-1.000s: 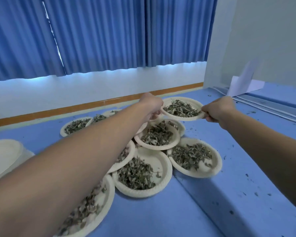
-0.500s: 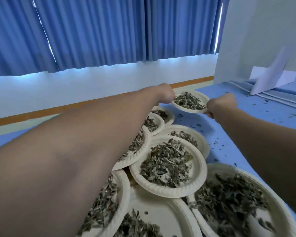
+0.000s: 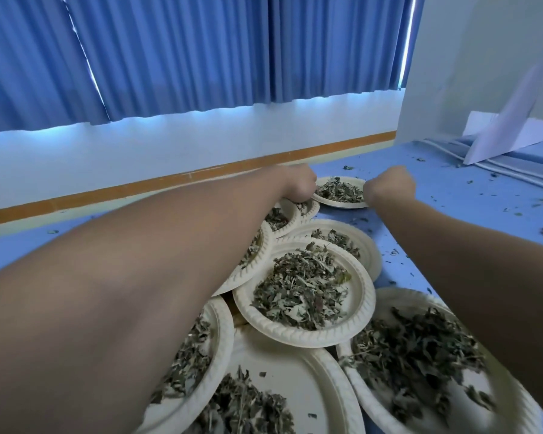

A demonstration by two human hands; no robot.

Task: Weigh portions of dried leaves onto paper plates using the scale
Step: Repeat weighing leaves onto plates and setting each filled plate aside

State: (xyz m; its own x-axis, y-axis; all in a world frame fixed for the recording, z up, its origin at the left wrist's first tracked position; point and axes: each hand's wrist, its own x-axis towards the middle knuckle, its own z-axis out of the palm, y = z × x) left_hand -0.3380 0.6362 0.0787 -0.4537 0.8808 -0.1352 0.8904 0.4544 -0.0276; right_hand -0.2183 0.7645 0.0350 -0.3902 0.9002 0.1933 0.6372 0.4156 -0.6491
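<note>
A cream paper plate of dried leaves (image 3: 339,192) sits at the far end of a row of filled plates on the blue table (image 3: 470,214). My left hand (image 3: 298,186) grips its left rim and my right hand (image 3: 389,187) grips its right rim, both arms stretched far forward. Closer to me lie several more overlapping paper plates heaped with dried leaves; the middle one (image 3: 304,289) rests on top of its neighbours. No scale is in view.
Loose leaf crumbs are scattered over the blue table to the right. A white board (image 3: 483,64) stands at the back right with folded white paper (image 3: 511,133) leaning by it. Blue curtains and a white wall with an orange strip lie behind.
Both hands have carried the far plate farther away, past the end of the row, and lower toward the table. My view has leaned forward, so the near plates look bigger.
</note>
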